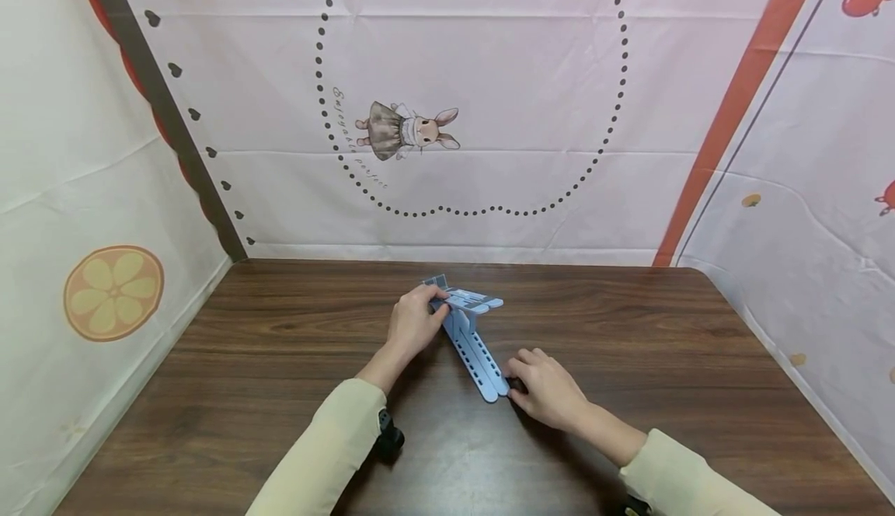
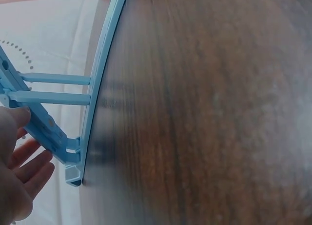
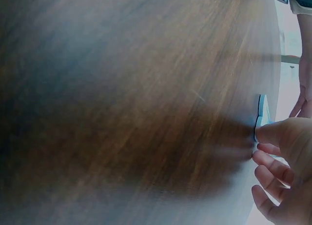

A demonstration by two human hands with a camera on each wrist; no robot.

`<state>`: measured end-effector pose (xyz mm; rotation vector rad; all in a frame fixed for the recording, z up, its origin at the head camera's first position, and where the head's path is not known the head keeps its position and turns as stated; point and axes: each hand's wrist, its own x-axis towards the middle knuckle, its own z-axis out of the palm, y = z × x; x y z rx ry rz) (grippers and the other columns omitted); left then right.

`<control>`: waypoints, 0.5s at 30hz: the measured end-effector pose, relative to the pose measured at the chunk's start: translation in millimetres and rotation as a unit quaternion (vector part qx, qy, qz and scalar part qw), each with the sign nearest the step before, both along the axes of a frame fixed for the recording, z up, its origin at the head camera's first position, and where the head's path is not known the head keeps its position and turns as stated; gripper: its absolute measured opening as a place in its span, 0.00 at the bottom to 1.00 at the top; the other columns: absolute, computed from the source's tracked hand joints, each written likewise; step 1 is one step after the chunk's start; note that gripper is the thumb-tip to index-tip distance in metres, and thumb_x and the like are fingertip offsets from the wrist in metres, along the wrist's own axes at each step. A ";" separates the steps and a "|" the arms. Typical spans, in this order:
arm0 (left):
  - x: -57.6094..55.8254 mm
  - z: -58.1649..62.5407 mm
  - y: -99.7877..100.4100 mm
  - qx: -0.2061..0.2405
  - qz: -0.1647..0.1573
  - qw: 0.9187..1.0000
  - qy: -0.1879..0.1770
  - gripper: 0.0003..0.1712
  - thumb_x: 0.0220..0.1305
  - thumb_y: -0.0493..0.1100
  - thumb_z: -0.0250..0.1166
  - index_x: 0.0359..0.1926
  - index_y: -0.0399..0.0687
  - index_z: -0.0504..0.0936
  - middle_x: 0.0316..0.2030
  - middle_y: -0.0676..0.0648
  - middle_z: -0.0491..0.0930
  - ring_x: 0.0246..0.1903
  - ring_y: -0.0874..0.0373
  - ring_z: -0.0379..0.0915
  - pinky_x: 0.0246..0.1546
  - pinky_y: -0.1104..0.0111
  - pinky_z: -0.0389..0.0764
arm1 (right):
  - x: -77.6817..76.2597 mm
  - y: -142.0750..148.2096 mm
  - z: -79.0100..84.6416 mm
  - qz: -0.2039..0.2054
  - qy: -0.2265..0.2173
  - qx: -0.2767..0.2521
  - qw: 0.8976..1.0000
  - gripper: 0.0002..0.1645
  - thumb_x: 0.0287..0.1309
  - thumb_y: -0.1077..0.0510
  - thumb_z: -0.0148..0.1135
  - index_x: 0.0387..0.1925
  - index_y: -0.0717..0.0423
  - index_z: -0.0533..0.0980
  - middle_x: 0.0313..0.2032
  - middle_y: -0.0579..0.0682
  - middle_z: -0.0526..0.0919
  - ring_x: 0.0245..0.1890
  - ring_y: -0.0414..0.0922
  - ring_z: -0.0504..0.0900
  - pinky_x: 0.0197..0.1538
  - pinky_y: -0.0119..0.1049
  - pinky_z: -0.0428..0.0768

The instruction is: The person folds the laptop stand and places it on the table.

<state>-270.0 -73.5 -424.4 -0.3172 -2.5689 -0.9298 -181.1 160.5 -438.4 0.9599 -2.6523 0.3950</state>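
Your head view was bright and fairly sharp, a pale glare pooling on the near worktop [image 1: 454, 465]. Both wrist views looked dimmer and softer, the worktop's grain smeared; in your right one, a broad, blurry shadow spread from the fingers [image 3: 273, 167].

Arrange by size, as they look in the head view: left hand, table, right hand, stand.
1. Table
2. Stand, judging by length
3. Left hand and right hand: too alike to rank

A cloth-walled booth: a wood-grain table [image 1: 461, 454] against creased hangings [image 1: 517, 112] with a printed rabbit [image 1: 409, 131] and orange slice [image 1: 114, 293].
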 end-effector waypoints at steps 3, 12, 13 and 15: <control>-1.6 -0.3 -0.2 0.008 -0.008 1.000 0.002 0.05 0.54 0.42 0.65 0.34 0.54 0.82 0.36 0.52 0.81 0.33 0.53 0.78 0.32 0.62 0.77 | -0.6 -0.7 -0.2 0.010 0.004 0.002 1.000 0.12 0.41 0.59 0.71 0.31 0.50 0.78 0.30 0.43 0.75 0.29 0.39 0.69 0.31 0.31 0.71; -4.9 0.7 0.7 0.013 -0.016 1.000 0.001 0.04 0.54 0.41 0.66 0.33 0.53 0.83 0.35 0.51 0.82 0.31 0.54 0.77 0.31 0.64 0.75 | -10.5 3.6 1.3 0.052 0.070 0.059 0.994 0.19 0.42 0.50 0.72 0.38 0.49 0.77 0.36 0.44 0.77 0.35 0.42 0.72 0.33 0.36 0.73; -4.9 1.1 0.8 0.013 -0.016 1.000 -0.002 0.04 0.54 0.41 0.66 0.33 0.53 0.83 0.36 0.51 0.82 0.31 0.54 0.77 0.31 0.64 0.75 | -11.9 4.4 1.6 0.061 0.067 0.058 0.994 0.20 0.43 0.50 0.71 0.40 0.49 0.78 0.38 0.44 0.78 0.38 0.43 0.74 0.35 0.38 0.75; -5.1 1.3 0.8 0.011 -0.016 1.000 -0.006 0.04 0.55 0.41 0.66 0.34 0.53 0.83 0.36 0.52 0.82 0.31 0.55 0.76 0.31 0.65 0.75 | -14.5 5.7 2.2 0.081 0.051 0.054 0.994 0.22 0.44 0.51 0.70 0.45 0.50 0.78 0.43 0.45 0.79 0.43 0.44 0.75 0.38 0.40 0.76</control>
